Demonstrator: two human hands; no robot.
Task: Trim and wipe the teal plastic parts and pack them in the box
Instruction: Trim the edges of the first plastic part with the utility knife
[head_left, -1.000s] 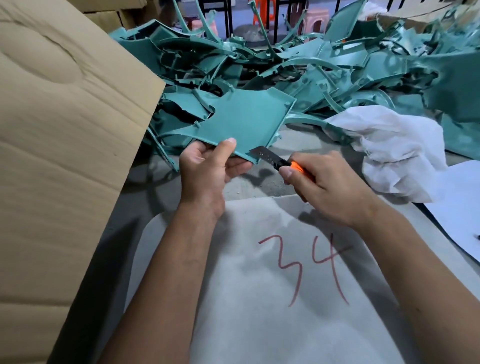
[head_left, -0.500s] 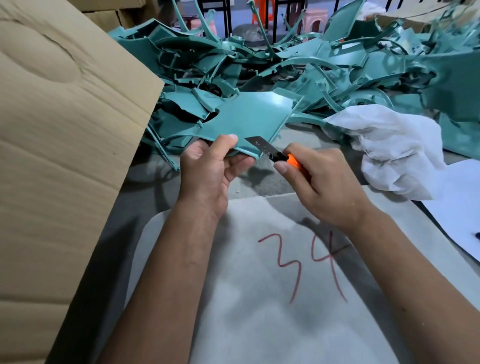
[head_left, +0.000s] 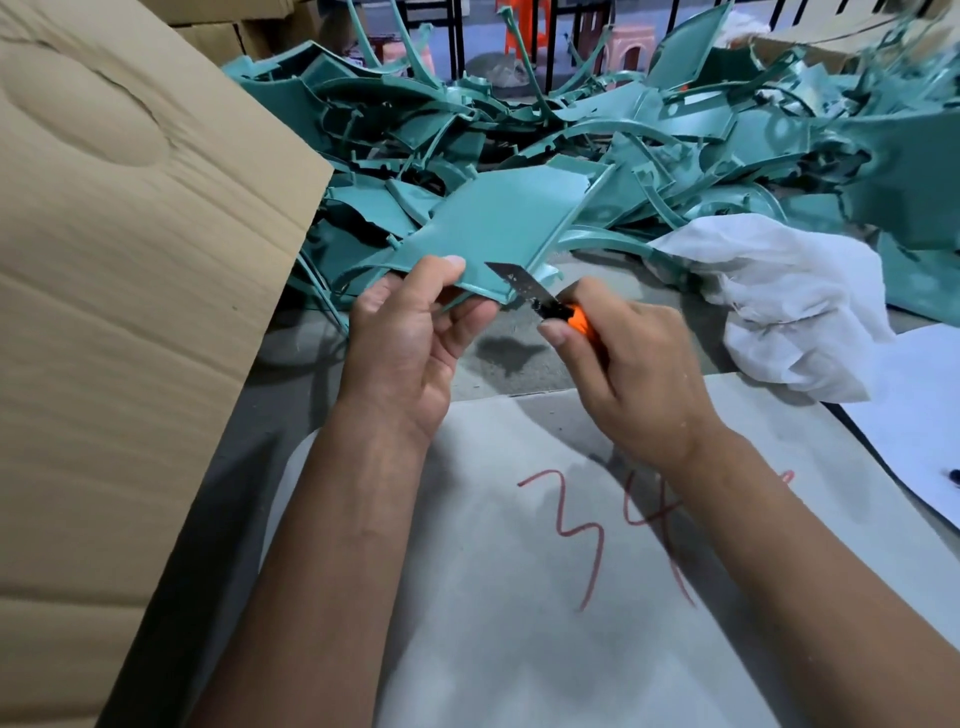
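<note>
The teal plastic part (head_left: 498, 228), a flat panel, is held above the near edge of the table (head_left: 291, 374), pinched at its near corner between the thumb and curled fingers of the left hand (head_left: 410, 338). The utility knife (head_left: 540, 296) is gripped by the right hand (head_left: 634, 374), with its blade laid against the panel's near edge. Trimming is judged to be in progress; wiping and packing are not yet done for this part. A large pile of teal parts (head_left: 649, 130) is left at the far side, with a white cloth (head_left: 789, 301) at the right. The cardboard box (head_left: 130, 260) at the left is cut off, and its contents are hidden. Flash on the edge cannot be made out.
</note>
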